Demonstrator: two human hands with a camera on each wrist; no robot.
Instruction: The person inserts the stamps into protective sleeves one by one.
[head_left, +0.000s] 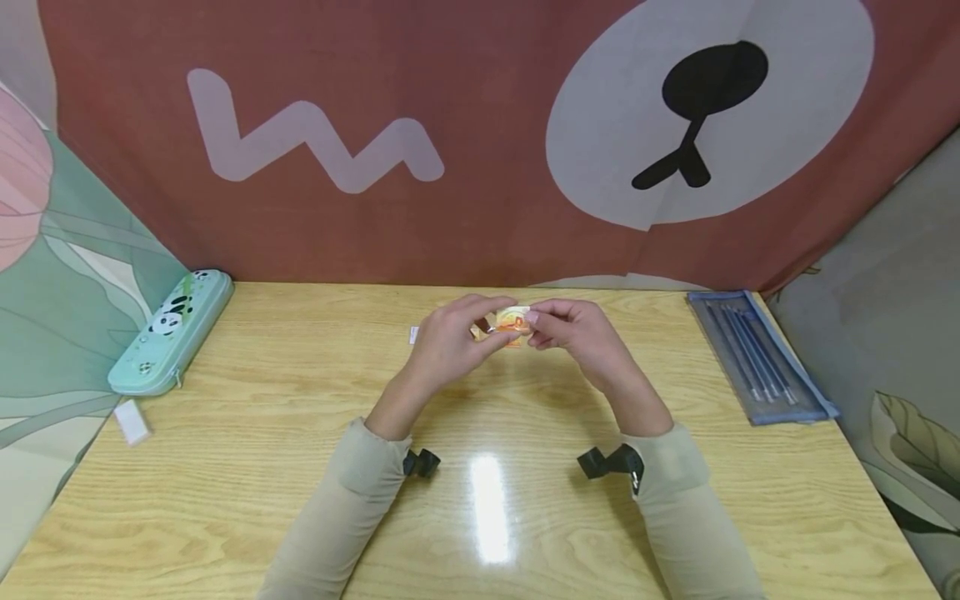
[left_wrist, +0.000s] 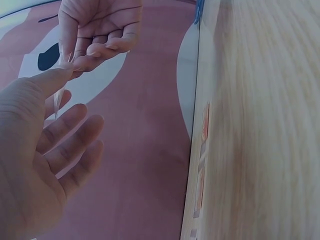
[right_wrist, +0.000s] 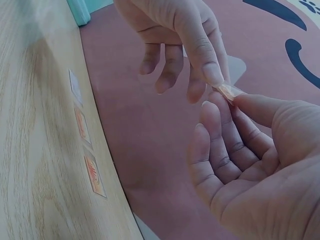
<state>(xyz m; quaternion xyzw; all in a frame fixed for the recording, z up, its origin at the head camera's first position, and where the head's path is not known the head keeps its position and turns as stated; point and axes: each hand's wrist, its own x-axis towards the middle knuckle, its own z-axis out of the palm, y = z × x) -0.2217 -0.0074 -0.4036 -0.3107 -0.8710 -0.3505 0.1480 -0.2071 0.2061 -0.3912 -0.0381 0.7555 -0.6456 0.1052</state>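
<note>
Between both hands, over the far middle of the table, is a small thin card-like piece (head_left: 512, 319) with yellow and orange print and a see-through edge. My left hand (head_left: 453, 337) pinches one side of it between thumb and fingertip, the other fingers spread behind. At the opposite edge my right hand (head_left: 577, 333) pinches it with thumb and forefinger, its remaining fingers half curled. In the right wrist view the piece shows only as a narrow strip at the fingertips. Two similar orange-printed flat pieces (right_wrist: 94, 175) and a whitish one (right_wrist: 75, 89) lie in a row on the table.
A mint panda pencil case (head_left: 176, 329) stands at the left, with a white eraser-like block (head_left: 132, 422) near its front end. On the right lies a blue-edged mesh pouch (head_left: 761, 358) holding several pencils. A red-brown patterned cloth (head_left: 487, 233) rises behind the table (head_left: 262, 433).
</note>
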